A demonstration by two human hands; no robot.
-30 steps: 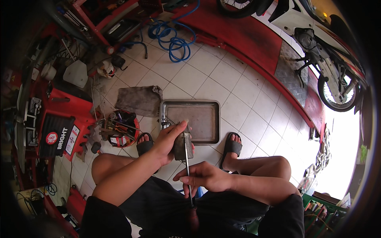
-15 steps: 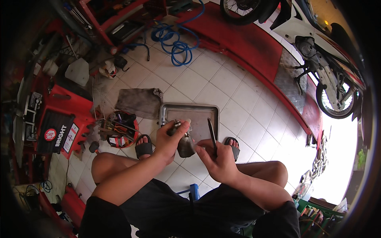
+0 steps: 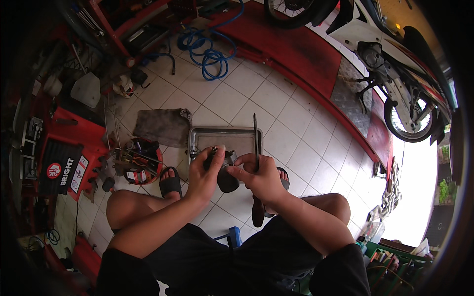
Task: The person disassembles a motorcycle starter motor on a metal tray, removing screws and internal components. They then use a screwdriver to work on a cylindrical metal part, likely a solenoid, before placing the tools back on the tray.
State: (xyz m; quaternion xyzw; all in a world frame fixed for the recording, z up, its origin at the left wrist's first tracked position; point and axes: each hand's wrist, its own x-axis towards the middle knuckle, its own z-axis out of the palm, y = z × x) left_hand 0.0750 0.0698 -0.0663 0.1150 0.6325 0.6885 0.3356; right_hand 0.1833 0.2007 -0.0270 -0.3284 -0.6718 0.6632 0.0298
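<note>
Your left hand (image 3: 205, 172) has its fingers curled snug around a small dark metal part (image 3: 224, 172), held up over the steel tray (image 3: 195, 135) on the tiled floor (image 3: 291, 118). Your right hand (image 3: 261, 177) pinches the part's other side with its fingertips while gripping a long screwdriver (image 3: 256, 140), shaft pointing up. That part looks dense, rigid and probably greasy, so I'd grip its thick body, not any thin bits.

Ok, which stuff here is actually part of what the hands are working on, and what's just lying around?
In use:
left hand
right hand
dark metal part
screwdriver
metal tray

Lying about:
grey rag
blue hose
round tool tin
motorcycle
</note>
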